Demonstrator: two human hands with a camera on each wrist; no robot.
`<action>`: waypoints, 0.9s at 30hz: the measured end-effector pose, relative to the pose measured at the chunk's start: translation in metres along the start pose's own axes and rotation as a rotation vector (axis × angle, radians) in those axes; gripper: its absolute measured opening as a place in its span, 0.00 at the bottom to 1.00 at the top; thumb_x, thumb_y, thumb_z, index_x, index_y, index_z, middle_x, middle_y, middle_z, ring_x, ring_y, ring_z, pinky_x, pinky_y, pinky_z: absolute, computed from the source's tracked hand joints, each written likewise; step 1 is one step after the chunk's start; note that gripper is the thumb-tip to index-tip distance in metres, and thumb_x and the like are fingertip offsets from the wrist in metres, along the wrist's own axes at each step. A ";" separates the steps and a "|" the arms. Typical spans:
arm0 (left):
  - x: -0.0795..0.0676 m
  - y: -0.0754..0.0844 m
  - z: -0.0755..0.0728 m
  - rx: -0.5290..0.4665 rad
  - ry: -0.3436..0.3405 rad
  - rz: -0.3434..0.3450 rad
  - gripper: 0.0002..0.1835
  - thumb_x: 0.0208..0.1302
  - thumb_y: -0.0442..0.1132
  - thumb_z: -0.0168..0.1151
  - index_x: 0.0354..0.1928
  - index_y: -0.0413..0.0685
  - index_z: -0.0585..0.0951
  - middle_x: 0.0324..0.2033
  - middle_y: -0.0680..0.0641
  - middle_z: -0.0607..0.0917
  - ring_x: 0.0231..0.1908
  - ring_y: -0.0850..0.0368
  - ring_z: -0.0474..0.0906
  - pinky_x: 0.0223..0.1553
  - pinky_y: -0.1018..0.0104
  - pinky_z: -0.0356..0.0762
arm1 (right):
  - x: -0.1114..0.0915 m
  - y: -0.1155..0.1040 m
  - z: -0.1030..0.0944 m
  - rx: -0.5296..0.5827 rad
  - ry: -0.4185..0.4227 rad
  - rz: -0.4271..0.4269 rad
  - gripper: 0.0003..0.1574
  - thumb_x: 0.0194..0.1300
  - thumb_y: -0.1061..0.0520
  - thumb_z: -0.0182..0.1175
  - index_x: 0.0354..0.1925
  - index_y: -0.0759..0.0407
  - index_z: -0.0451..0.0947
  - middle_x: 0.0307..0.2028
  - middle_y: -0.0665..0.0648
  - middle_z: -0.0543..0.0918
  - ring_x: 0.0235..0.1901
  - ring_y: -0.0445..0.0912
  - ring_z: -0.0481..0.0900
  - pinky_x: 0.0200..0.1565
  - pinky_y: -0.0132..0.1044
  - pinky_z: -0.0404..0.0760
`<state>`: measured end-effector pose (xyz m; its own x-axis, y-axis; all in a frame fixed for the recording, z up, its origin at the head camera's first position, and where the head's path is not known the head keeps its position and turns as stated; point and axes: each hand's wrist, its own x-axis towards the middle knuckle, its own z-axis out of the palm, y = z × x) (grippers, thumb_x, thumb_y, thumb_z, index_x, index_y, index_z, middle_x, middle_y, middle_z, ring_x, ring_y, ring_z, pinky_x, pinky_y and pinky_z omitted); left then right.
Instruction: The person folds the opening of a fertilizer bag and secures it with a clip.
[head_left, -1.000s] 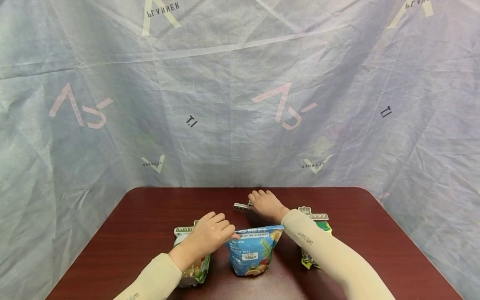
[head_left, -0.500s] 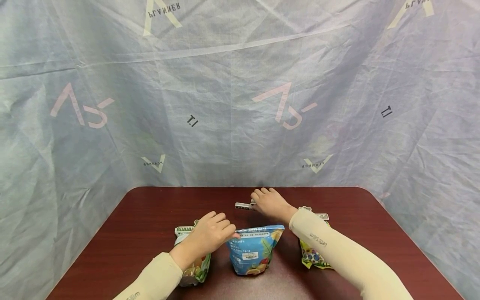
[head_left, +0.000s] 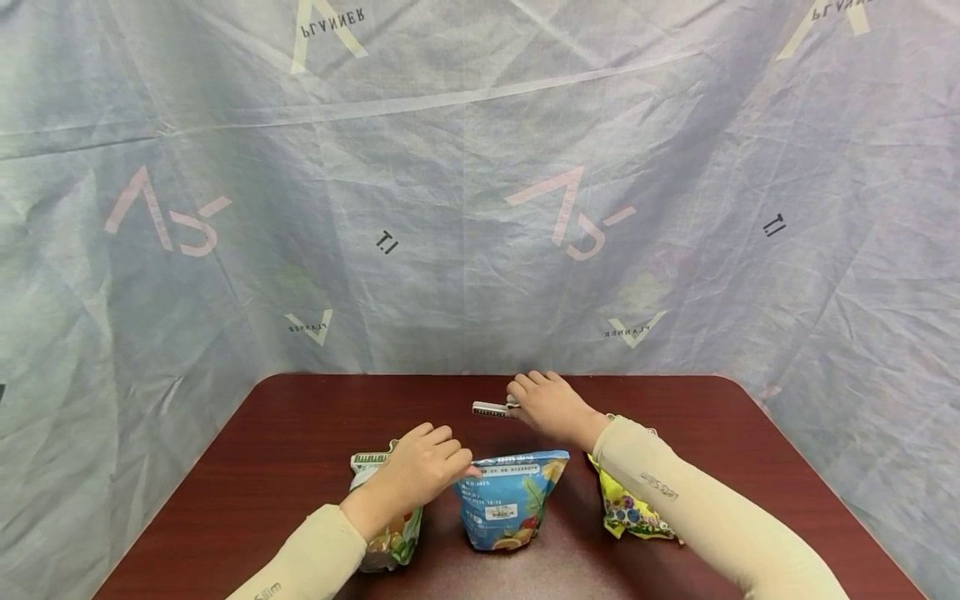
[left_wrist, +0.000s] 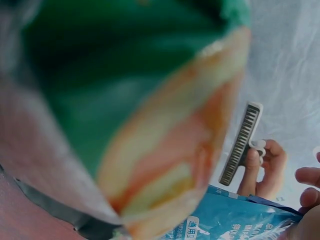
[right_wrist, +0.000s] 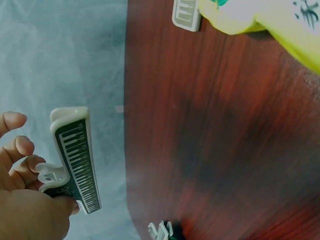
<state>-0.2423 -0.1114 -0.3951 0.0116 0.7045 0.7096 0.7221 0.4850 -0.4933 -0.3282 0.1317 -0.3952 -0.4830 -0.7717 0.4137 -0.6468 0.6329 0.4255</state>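
A blue bag (head_left: 498, 500) with fruit pictures stands upright in the middle of the table. My left hand (head_left: 427, 462) pinches its top left corner, thumb on the near side. Behind and above the bag, my right hand (head_left: 551, 404) holds a white bag clip (head_left: 490, 409) with a piano-key pattern. In the right wrist view the thumb and fingers grip the clip (right_wrist: 77, 160) by its handles, with its long bar pointing away from the palm. The left wrist view shows the same clip (left_wrist: 240, 145) beyond the blue bag's top edge.
A green-and-white bag (head_left: 405, 542), topped by a similar clip (head_left: 370, 458), stands partly behind the left forearm. On the right, the sleeve partly covers a yellow bag (head_left: 630, 508); a clip (right_wrist: 186, 14) shows at its edge. A grey cloth (head_left: 450, 208) hangs behind the table.
My right hand has moved slightly right and up with the clip, and its forearm has swung right, uncovering more of the yellow bag's front. The left hand and blue bag have stayed put.
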 end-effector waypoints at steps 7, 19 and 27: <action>0.004 0.000 -0.004 -0.002 0.008 0.000 0.21 0.68 0.52 0.46 0.18 0.52 0.70 0.13 0.57 0.70 0.19 0.64 0.56 0.21 0.72 0.50 | -0.005 0.004 -0.015 0.011 0.003 0.003 0.17 0.62 0.42 0.57 0.39 0.52 0.70 0.32 0.48 0.72 0.31 0.43 0.72 0.28 0.35 0.66; 0.001 -0.001 0.000 -0.007 0.010 0.003 0.20 0.67 0.53 0.48 0.18 0.53 0.68 0.13 0.57 0.69 0.20 0.64 0.52 0.21 0.70 0.50 | -0.015 0.007 -0.042 0.029 0.043 -0.006 0.17 0.62 0.43 0.58 0.40 0.52 0.71 0.32 0.48 0.72 0.29 0.42 0.69 0.27 0.34 0.64; -0.001 -0.002 0.002 0.000 0.002 0.004 0.19 0.66 0.53 0.50 0.19 0.53 0.69 0.13 0.57 0.70 0.19 0.63 0.56 0.22 0.70 0.50 | -0.019 0.006 -0.058 0.034 0.077 -0.041 0.17 0.61 0.43 0.59 0.40 0.52 0.71 0.32 0.48 0.72 0.29 0.42 0.69 0.28 0.34 0.62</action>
<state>-0.2450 -0.1121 -0.3954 0.0162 0.7051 0.7089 0.7219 0.4823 -0.4962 -0.2890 0.1533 -0.3539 -0.4095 -0.7889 0.4581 -0.6852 0.5975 0.4165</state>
